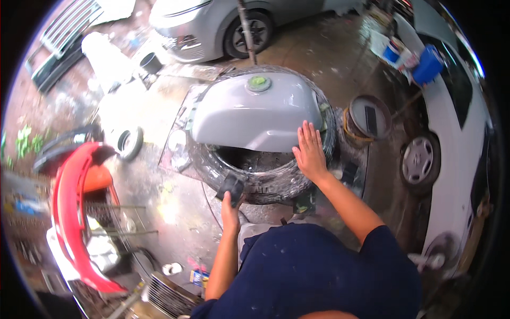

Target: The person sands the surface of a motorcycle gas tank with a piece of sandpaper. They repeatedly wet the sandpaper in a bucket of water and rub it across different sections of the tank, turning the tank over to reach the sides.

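A smooth grey motorcycle fuel tank (pixel 247 117) rests on a large, wet-looking tyre (pixel 271 187) in front of me. Light green material covers the round filler opening (pixel 258 82) on its far side. Between the fingers of my left hand (pixel 230 213) is a black rectangular block (pixel 231 187), held over the near left of the tyre, apart from the tank. My right hand (pixel 311 151) lies flat with its fingers stretched out against the tank's near right end, holding nothing. The tank's underside is hidden.
Right of the tyre stands a round bucket (pixel 366 119) with a dark object on it. A red bumper (pixel 71 212) is at the left. Parked cars flank the area: a silver car (pixel 212 32) ahead, a white car (pixel 451 154) at the right. A pole (pixel 246 32) rises behind the tank.
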Demonstrator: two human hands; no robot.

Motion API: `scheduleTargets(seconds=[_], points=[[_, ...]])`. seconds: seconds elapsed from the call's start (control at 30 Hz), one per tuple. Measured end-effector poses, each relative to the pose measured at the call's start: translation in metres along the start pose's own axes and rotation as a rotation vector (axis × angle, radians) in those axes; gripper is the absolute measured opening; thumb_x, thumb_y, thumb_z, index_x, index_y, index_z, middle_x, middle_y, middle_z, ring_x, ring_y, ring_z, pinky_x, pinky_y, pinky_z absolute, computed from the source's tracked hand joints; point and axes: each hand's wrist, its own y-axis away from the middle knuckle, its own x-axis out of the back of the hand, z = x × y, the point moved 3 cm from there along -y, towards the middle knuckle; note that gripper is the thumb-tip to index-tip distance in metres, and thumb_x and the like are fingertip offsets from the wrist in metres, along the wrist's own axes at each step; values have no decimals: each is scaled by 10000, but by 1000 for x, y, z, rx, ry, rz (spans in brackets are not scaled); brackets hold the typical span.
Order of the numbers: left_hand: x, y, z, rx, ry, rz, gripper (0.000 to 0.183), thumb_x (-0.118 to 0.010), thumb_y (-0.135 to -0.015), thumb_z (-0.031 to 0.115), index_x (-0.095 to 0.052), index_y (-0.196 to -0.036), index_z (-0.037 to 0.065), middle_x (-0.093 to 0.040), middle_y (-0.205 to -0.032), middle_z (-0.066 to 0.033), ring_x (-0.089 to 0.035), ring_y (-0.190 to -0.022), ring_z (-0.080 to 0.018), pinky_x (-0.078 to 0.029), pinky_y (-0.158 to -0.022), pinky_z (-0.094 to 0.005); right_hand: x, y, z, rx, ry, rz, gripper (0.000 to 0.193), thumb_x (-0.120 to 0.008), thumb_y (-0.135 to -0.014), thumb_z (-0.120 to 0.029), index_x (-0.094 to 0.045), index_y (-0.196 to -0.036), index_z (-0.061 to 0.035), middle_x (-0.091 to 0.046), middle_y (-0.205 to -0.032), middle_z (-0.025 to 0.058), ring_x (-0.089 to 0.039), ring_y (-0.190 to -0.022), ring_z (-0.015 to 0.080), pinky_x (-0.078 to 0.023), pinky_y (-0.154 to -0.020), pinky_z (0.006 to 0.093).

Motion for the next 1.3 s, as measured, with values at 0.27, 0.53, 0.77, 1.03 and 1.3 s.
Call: scheduleTargets(seconds=[0.27, 0.53, 0.77, 1.03, 1.3], points=[[137, -39, 59, -13, -167, -102, 571, -454, -1053, 394, -473, -1337, -101, -526, -1337, -184, -529, -1251, -281, -505, -1053, -497, -43, -18, -107, -400, 29, 139, 618, -558, -978, -261, -373, -1461, 77, -294, -1580, 224, -231, -1493, 373, -170, -1215, 526], [151, -89, 101, 13, -347, -316, 586, -444, -1053, 422, -528, -1310, -97, -585, -1294, -176, -609, -1162, -268, -458, -1050, -397, -59, -35, -142, -311, 98, 119, 550, -606, -938, -289, -480, -1382, 11, -434, -1465, 150, -348, -1424, 323, -243, -1185, 518], [118, -93, 103, 110, -501, -449, 540, -474, -1040, 391, -562, -1290, -79, -643, -1238, -156, -636, -1128, -239, -443, -1028, -365, -18, -3, -60, -427, 190, 220, 466, -594, -957, -230, -507, -1351, 1, -473, -1420, 155, -419, -1375, 323, -331, -1136, 484], [-7, -70, 110, 25, -694, -781, 296, -532, -1022, 156, -606, -1234, -37, -676, -1118, -76, -612, -1069, -156, -483, -941, -308, -14, 19, -116, -696, -969, 197, 495, -674, -955, -225, -512, -1372, -14, -521, -1392, 139, -510, -1293, 249, -435, -1054, 372], [-91, -66, 99, 459, -501, -1238, 267, -497, -1036, 139, -624, -1159, -61, -700, -1065, -121, -698, -955, -203, -597, -848, -333, -15, 28, -140, -440, -2369, -255, 821, -746, -894, -353, -342, -1527, -19, -567, -1336, 115, -588, -1192, 251, -470, -1008, 346]])
